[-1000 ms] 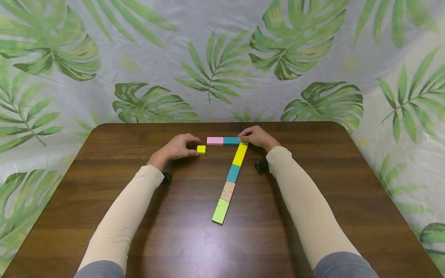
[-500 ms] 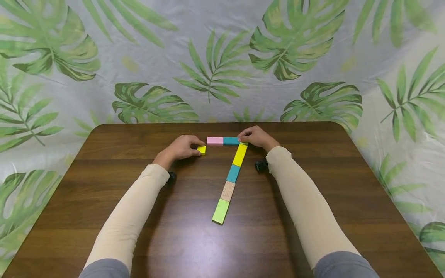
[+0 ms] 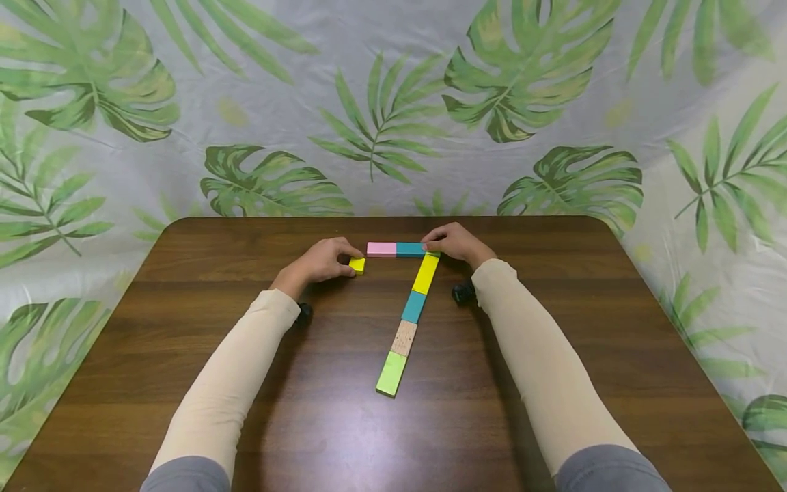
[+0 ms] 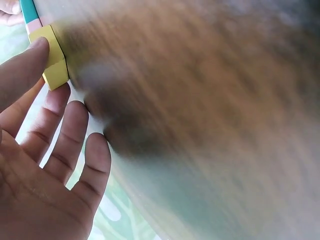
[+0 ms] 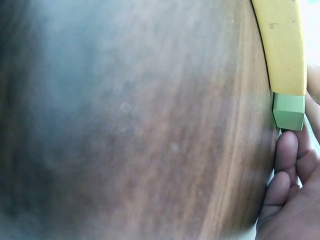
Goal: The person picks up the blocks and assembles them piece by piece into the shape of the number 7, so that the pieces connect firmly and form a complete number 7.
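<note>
My left hand (image 3: 326, 261) pinches a small yellow block (image 3: 357, 266) between thumb and fingers, on the table just left of and nearer than a pink block (image 3: 381, 250). In the left wrist view, the thumb lies on the yellow block (image 4: 52, 50) while the other fingers spread below it. A teal block (image 3: 410, 250) joins the pink one end to end. At its right end, my right hand (image 3: 456, 243) holds a green block (image 5: 290, 111), mostly covered in the head view. Beside that green block begins a long yellow block (image 3: 425, 273).
From the long yellow block, a slanting row runs toward the front: a teal block (image 3: 413, 307), a bare wood block (image 3: 404, 338) and a lime green block (image 3: 391, 374). All lie on the brown wooden table (image 3: 553, 307). A leaf-print cloth (image 3: 393, 102) hangs behind.
My left hand has moved slightly right, and its fingers have come down onto the small yellow block, which they now pinch. The right hand and the row of blocks stay put.
</note>
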`<state>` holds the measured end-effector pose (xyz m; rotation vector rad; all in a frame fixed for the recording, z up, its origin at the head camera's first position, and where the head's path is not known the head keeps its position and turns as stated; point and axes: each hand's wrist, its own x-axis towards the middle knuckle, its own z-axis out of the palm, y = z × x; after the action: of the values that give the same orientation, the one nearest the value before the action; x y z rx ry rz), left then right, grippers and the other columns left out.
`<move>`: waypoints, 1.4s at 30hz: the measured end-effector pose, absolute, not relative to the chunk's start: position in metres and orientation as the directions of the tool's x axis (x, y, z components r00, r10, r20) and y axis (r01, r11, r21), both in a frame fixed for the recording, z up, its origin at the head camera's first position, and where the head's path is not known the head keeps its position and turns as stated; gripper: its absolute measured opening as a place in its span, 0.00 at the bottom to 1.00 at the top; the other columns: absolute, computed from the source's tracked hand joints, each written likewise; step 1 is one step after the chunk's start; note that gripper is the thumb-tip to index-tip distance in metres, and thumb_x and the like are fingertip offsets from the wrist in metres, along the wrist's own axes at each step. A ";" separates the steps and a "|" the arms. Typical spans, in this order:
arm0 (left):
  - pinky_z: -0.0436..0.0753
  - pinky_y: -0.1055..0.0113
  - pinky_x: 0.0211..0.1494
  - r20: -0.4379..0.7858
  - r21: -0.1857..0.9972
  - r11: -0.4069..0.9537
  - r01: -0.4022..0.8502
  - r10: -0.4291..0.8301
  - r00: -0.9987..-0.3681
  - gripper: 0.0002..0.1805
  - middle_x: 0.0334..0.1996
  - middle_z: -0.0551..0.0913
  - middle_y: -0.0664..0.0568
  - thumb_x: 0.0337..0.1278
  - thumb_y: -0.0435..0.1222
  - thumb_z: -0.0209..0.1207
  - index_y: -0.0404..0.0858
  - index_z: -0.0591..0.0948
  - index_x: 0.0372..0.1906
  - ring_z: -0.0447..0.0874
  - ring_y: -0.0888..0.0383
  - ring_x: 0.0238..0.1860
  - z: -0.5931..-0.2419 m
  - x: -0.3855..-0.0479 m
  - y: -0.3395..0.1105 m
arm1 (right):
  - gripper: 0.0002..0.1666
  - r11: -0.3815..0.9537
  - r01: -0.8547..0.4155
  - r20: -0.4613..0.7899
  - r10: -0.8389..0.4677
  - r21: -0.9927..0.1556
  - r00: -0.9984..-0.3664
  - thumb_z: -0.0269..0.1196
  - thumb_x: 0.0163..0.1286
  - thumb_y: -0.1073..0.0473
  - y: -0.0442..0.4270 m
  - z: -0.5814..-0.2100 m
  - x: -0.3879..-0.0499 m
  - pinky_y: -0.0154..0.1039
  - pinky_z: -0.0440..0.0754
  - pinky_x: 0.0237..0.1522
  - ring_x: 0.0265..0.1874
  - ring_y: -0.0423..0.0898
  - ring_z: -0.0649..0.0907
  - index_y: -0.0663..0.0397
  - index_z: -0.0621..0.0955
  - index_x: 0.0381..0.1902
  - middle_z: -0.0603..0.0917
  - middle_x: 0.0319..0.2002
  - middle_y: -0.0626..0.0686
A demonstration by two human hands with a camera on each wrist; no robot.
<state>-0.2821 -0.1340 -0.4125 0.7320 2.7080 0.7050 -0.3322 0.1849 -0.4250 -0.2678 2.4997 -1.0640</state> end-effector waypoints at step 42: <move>0.76 0.51 0.61 -0.155 0.507 0.805 0.309 0.438 -0.885 0.23 0.54 0.80 0.41 0.59 0.34 0.66 0.37 0.81 0.60 0.78 0.45 0.52 -0.409 -0.284 -0.160 | 0.18 0.680 -0.012 -0.295 -0.333 -0.733 -0.895 0.60 0.74 0.54 0.184 -0.422 -0.330 0.54 0.71 0.68 0.65 0.57 0.73 0.55 0.83 0.56 0.75 0.66 0.58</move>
<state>-0.2845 -0.1600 -0.4091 0.5762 2.7274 0.6996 -0.3302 0.1840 -0.4222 -0.2690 2.4859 -1.0808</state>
